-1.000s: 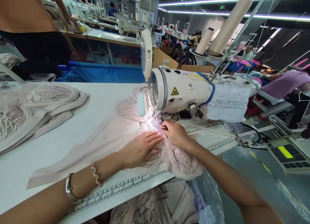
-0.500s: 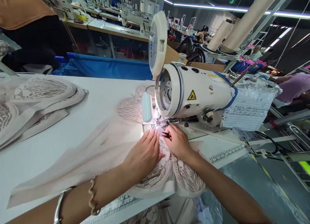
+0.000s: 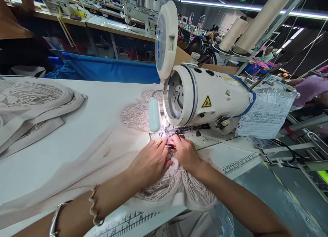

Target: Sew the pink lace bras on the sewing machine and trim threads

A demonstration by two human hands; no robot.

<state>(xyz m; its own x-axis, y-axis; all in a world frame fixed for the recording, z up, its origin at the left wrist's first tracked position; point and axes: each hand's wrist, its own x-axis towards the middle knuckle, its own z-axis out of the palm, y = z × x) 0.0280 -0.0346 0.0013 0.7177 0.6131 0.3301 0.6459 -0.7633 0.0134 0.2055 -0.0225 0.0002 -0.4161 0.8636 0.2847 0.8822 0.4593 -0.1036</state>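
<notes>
Right at the needle area of a white sewing machine [image 3: 215, 93], both hands meet over a pale pink lace garment [image 3: 160, 191]. My left hand [image 3: 147, 162] is closed on its edge, fingertips pinched near the presser foot. My right hand [image 3: 186, 153] grips small dark-bladed thread snips [image 3: 170, 146] and its fingertips also touch the fabric edge. The blades point left, toward my left fingers. Sheer cloth of the garment spreads left over the table, while gathered lace parts hang toward the front edge. The fingers hide the exact piece being pinched.
Folded lace pieces [image 3: 33, 103] are piled on the white table [image 3: 97, 97] at left. A pale blue lamp-like device [image 3: 154, 114] stands beside the needle. Large thread cones [image 3: 263, 22] rise behind the machine. Blue cloth [image 3: 112, 69] hangs beyond the table; a person [image 3: 15, 28] is at far left.
Both hands have drawn closer together at the fabric edge. The snips have shifted slightly left and down, their blades now nearer my left fingers. The view has turned slightly.
</notes>
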